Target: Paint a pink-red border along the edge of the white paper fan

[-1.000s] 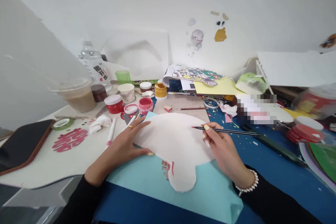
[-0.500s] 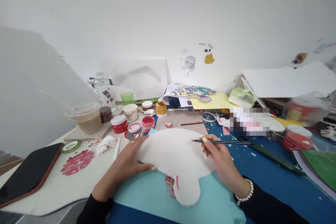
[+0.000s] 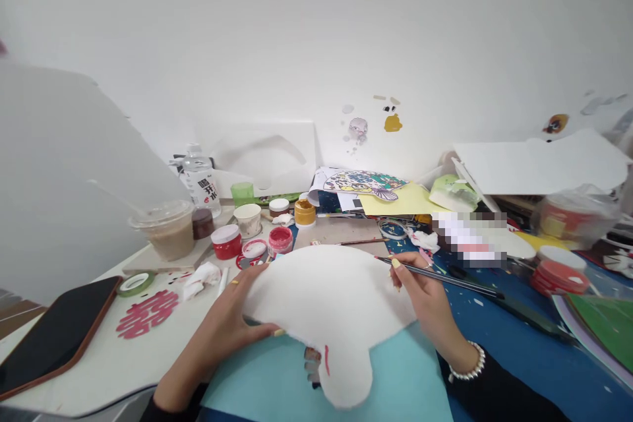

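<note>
A white fan-shaped cutout (image 3: 329, 297) with a rounded handle end lies above a light-blue sheet (image 3: 400, 369). A short red stroke marks the left side of its handle. My left hand (image 3: 232, 316) grips the cutout's left side, thumb along the lower edge and fingers at the upper edge. In my right hand (image 3: 420, 290) is a slim dark striped pencil (image 3: 455, 279), pinched near its reddish tip, which is at the cutout's upper right edge. Beside the handle, a small patterned piece (image 3: 312, 366) is partly hidden by it.
Behind are an open red paint jar (image 3: 280, 241), a yellow paint jar (image 3: 305, 212), a paper cup (image 3: 247, 219) and a thin brush (image 3: 363, 242). At left stand a drink cup (image 3: 171, 237), a water bottle (image 3: 200, 181), tape (image 3: 135, 284), a red paper cutout (image 3: 148, 313) and a phone (image 3: 59, 336).
The cutout has shifted slightly left and lower in view. My right hand has moved a little right, and the pencil's tip has gone from over the cutout to its upper right edge.
</note>
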The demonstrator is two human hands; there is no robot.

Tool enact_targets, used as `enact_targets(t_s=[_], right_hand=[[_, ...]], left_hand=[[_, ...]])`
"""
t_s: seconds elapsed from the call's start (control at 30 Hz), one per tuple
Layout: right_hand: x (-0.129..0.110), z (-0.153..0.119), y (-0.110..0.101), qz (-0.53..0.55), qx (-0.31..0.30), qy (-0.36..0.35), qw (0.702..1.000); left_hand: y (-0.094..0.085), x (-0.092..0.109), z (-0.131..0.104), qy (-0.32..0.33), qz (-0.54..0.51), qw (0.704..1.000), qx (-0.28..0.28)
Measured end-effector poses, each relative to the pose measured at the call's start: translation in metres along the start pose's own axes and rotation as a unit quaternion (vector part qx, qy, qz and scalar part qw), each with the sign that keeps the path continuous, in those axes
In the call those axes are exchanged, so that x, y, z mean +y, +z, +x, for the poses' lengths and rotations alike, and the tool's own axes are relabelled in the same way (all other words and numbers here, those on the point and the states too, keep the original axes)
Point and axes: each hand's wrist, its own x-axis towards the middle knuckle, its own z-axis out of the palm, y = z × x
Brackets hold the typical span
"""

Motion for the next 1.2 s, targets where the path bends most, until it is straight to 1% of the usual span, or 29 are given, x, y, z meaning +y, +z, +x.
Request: enact_targets(t_s=[0.17, 0.23, 0.37, 0.47, 0.57, 0.73, 0.83, 0.9, 0.97, 1.03, 1.1, 1.2], right_hand=[[-0.003, -0.002, -0.001, -0.044, 0.016, -0.005, 0.999], [-0.004, -0.002, -0.001, -0.070, 0.022, -0.014, 0.997], [-0.002, -0.004, -0.002, -0.131, 0.013, -0.037, 0.991], [-0.001, -0.005, -0.003, -0.156, 0.011, -0.032, 0.987], [-0.001, -0.006, -0.003, -0.172, 0.010, -0.029, 0.985], [-0.003, -0.004, -0.003, -0.189, 0.010, -0.075, 0.979], [-0.001, 0.004, -0.009, -0.182, 0.025, -0.076, 0.980], [0.001, 0.011, -0.017, -0.171, 0.057, -0.063, 0.982], [0.002, 0.019, -0.025, -0.167, 0.092, -0.068, 0.979], [0.002, 0.024, -0.031, -0.173, 0.113, -0.070, 0.976], [0.002, 0.027, -0.035, -0.163, 0.110, -0.057, 0.979], [0.005, 0.028, -0.035, -0.106, 0.077, -0.020, 0.991]], left_hand=[[0.001, -0.001, -0.007, -0.018, -0.013, 1.000, -0.014], [0.001, -0.002, -0.010, -0.021, -0.015, 1.000, -0.010], [-0.002, -0.003, -0.013, -0.022, -0.016, 1.000, -0.002], [-0.001, -0.004, -0.014, -0.035, -0.022, 0.999, -0.003], [0.002, -0.005, -0.016, -0.045, -0.022, 0.999, 0.010], [0.002, -0.004, -0.016, -0.054, -0.010, 0.998, 0.032], [0.001, -0.003, -0.016, -0.051, 0.011, 0.997, 0.058], [0.001, -0.003, -0.017, -0.049, 0.023, 0.995, 0.081], [0.001, -0.004, -0.018, -0.046, 0.026, 0.993, 0.108], [0.002, -0.005, -0.019, -0.041, 0.022, 0.989, 0.138], [0.002, -0.005, -0.020, -0.034, 0.017, 0.985, 0.166], [0.001, -0.004, -0.021, -0.032, 0.010, 0.980, 0.198]])
